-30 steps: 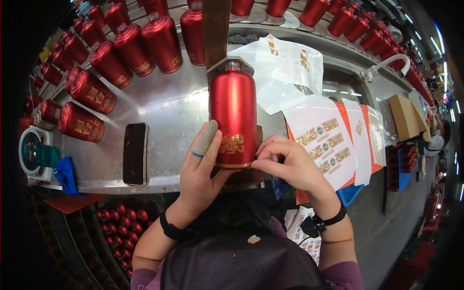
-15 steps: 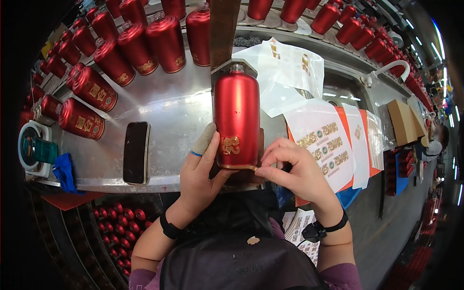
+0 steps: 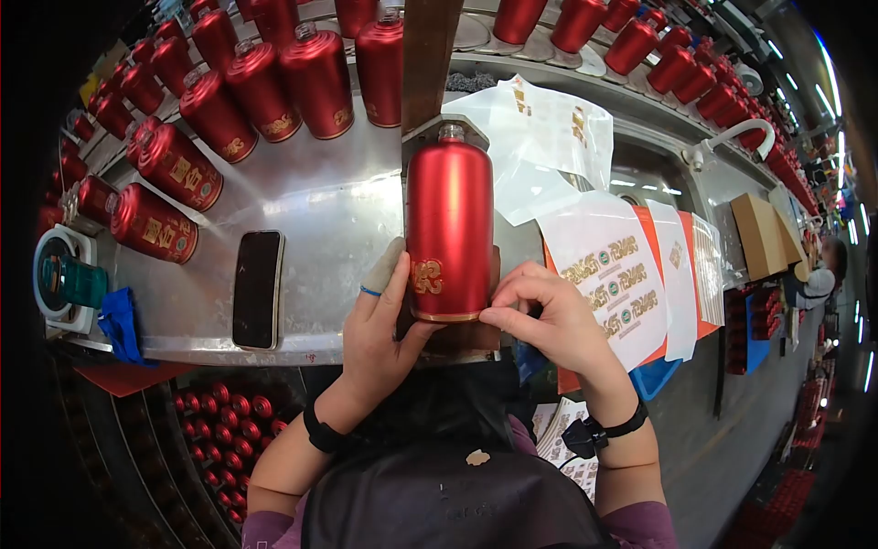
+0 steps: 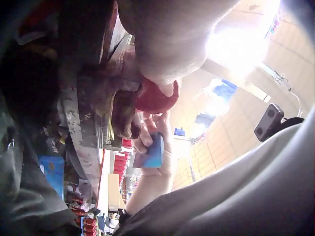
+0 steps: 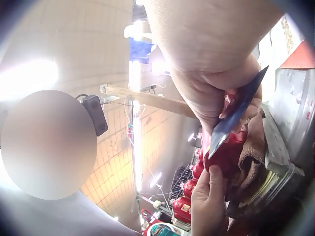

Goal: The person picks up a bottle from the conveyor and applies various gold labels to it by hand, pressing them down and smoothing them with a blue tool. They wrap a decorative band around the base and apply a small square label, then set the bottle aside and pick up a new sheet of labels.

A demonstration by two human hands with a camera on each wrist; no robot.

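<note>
In the head view a glossy red bottle (image 3: 451, 215) lies with its clear neck away from me. A gold emblem (image 3: 426, 277) shows at its lower left, and a thin gold strip (image 3: 446, 318) runs round its base. My left hand (image 3: 373, 316) holds the bottle, fingers along its left side and thumb at the base; a grey cot covers one finger (image 3: 384, 265). At the base's right edge, my right hand (image 3: 556, 316) has thumb and forefinger pinched. The right wrist view shows a flat blue-grey plate (image 5: 238, 110), like a scraper, held in that hand.
A brown cloth (image 5: 252, 147) lies under the bottle. Left of it is a phone (image 3: 258, 289) on the metal table (image 3: 334, 215). Printed gold decal sheets (image 3: 604, 274) lie at right, near a sink faucet (image 3: 732, 137). Several red bottles (image 3: 315, 82) stand behind.
The bottle has turned, its emblem moving left round the side. Half a second ago the gold strip stretched from the base to my right fingers; now it lies along the base.
</note>
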